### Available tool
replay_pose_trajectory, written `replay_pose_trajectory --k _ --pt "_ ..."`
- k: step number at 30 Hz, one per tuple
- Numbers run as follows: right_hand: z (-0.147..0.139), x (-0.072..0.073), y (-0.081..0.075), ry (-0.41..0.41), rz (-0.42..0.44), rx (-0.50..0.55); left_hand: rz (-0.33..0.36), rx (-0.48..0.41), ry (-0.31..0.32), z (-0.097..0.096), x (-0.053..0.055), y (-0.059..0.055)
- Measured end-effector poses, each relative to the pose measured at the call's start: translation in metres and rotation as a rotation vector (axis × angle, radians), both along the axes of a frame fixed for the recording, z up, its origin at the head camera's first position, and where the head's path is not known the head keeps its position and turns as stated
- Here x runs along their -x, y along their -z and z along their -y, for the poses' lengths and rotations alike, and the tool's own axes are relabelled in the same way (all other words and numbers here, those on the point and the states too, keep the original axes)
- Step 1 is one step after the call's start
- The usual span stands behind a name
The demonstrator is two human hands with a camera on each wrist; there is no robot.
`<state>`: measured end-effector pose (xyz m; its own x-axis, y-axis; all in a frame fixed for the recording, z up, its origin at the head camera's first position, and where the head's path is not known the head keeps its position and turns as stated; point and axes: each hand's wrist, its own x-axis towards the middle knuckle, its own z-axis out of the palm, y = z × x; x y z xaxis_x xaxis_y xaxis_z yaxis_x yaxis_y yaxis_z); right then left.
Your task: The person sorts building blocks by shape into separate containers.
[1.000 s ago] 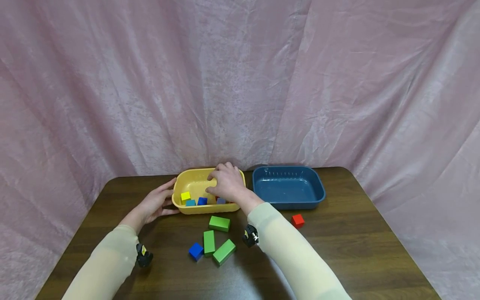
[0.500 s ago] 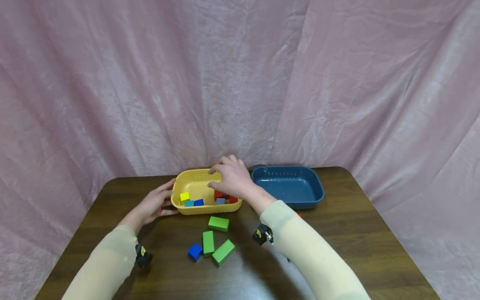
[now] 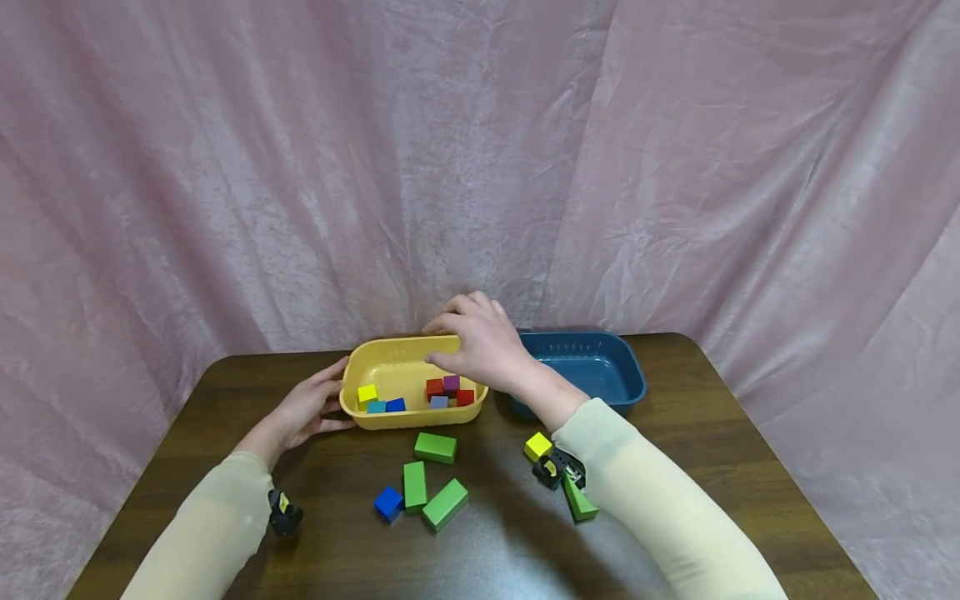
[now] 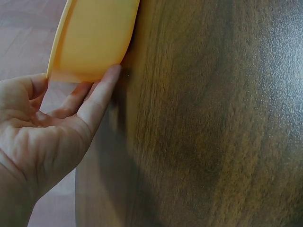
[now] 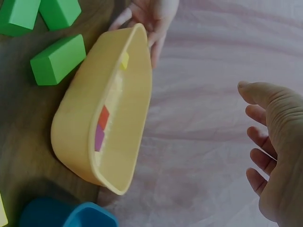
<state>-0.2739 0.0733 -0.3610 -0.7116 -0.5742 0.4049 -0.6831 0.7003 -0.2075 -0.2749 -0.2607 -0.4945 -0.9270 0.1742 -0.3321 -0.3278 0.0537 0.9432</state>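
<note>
My left hand [image 3: 306, 410] rests against the left end of a yellow plastic tub [image 3: 416, 421], fingers spread along its outer wall; in the left wrist view the fingertips [image 4: 113, 71] touch the wall. Over the tub's right end my right hand [image 3: 483, 346] hovers with bent, parted fingers and nothing between them. Inside the tub lie a yellow cube [image 3: 367, 393], a teal block [image 3: 377, 407], a blue cube [image 3: 395, 405], a purple cube [image 3: 452, 384], a lavender one [image 3: 438, 402] and red cubes [image 3: 465, 398].
A dark blue tub [image 3: 600, 367] stands to the right, partly behind my right forearm. Before the yellow tub lie several green blocks [image 3: 435, 447] and a blue cube [image 3: 388, 504]. A yellow cube [image 3: 537, 447] and a green block [image 3: 579, 502] lie near my right sleeve. A pink curtain [image 3: 480, 167] hangs behind.
My right hand has risen out of the yellow tub and moved back and to the right, uncovering the red and purple cubes. My left hand stays at the tub's end.
</note>
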Motion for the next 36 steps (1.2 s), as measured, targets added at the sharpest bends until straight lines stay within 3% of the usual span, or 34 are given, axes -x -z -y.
replay_pose_trajectory --k 14,23,36 --pt "-0.014 -0.021 -0.013 -0.109 -0.092 0.034 0.002 -0.007 0.003 0.0 -0.001 -0.003" --pt "-0.035 -0.032 -0.018 -0.132 -0.111 0.061 -0.004 -0.011 0.01 -0.001 0.0 -0.004" --pt "-0.09 -0.056 -0.007 -0.132 -0.192 0.095 -0.002 -0.008 0.015 -0.006 -0.001 -0.005"
